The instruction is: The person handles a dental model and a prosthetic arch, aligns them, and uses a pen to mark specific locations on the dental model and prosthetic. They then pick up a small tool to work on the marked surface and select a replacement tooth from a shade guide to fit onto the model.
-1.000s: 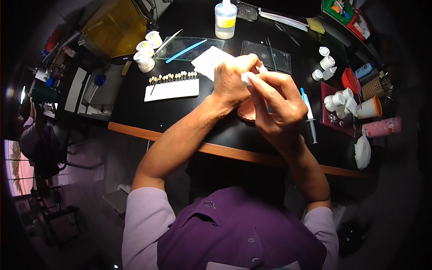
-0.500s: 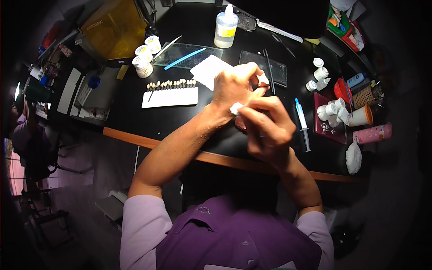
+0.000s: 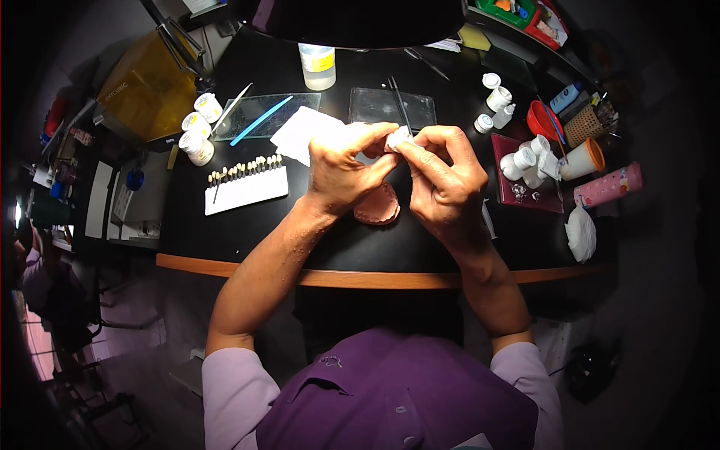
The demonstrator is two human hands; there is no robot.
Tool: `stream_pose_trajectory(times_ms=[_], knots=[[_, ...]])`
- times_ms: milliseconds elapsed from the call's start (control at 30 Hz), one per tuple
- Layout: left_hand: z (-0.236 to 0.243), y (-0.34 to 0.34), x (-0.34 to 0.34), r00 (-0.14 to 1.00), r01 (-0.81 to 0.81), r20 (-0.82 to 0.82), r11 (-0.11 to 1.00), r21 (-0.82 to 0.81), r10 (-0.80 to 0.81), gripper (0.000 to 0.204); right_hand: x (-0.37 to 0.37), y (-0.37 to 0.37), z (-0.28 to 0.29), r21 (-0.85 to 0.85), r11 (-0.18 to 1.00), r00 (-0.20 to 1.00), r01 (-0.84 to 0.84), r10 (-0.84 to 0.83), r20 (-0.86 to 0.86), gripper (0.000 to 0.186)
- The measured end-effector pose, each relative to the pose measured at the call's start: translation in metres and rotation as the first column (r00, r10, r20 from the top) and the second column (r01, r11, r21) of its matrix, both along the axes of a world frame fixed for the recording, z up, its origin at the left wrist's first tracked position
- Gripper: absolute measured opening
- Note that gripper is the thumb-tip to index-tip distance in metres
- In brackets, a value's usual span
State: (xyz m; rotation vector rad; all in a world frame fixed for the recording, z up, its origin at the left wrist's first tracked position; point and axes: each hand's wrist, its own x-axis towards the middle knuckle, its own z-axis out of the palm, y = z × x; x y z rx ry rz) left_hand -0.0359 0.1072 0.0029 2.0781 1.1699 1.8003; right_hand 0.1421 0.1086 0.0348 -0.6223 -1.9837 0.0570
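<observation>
My left hand (image 3: 341, 169) is pinched on a small pale piece, mostly hidden by a small white wad (image 3: 397, 139) that my right hand (image 3: 446, 172) holds to it between thumb and fingers. Below them a pink dental cast (image 3: 377, 206) lies on the black desk. Behind my hands are a white paper sheet (image 3: 296, 131), a dark slab (image 3: 375, 101) and thin dark tools (image 3: 397, 96). To the left is a white stand of tooth shade tabs (image 3: 246, 191).
Jars (image 3: 199, 127), a glass slab (image 3: 266, 109) and a bottle (image 3: 317, 67) stand at the back, under a black lamp head (image 3: 349, 19). Right are a maroon tray (image 3: 555, 199), red bowl (image 3: 540, 124), pink cylinder (image 3: 607, 184) and white wad (image 3: 581, 232). A co-worker (image 3: 45, 277) is at far left.
My right hand went down toward my left wrist, then rose to my left fingertips with the white wad. The view shifted, bringing the lamp in and uncovering more of the pink cast.
</observation>
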Motion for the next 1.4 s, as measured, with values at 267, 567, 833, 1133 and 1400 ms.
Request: stream_pose_trajectory(times_ms=[267, 567, 833, 1133, 1400], knots=[[0.000, 0.004, 0.001, 0.994, 0.063, 0.093, 0.998, -0.002, -0.062, 0.032, 0.021, -0.011, 0.008, -0.275, 0.955, 0.994, 0.111, -0.107, 0.031, 0.016], [0.014, 0.003, -0.004, 0.994, 0.025, 0.106, 0.999, -0.024, -0.023, 0.028, 0.049, 0.057, 0.027, -0.421, 0.885, 0.940, 0.200, -0.052, 0.338, 0.016], [0.006, 0.008, 0.000, 0.983, 0.066, 0.172, 0.998, 0.020, -0.068, 0.026, 0.016, 0.283, -0.027, -0.092, 0.841, 0.751, 0.533, -0.420, 0.509, 0.026], [0.010, -0.006, -0.008, 0.969, 0.045, 0.242, 0.999, -0.003, -0.042, 0.037, -0.040, 0.269, -0.019, -0.512, 0.666, 0.838, 0.543, -0.386, 0.387, 0.068], [0.014, 0.005, -0.001, 0.957, 0.084, 0.277, 0.996, 0.008, -0.083, 0.031, 0.009, 0.263, 0.005, -0.461, 0.836, 0.953, 0.298, -0.230, 0.199, 0.053]])
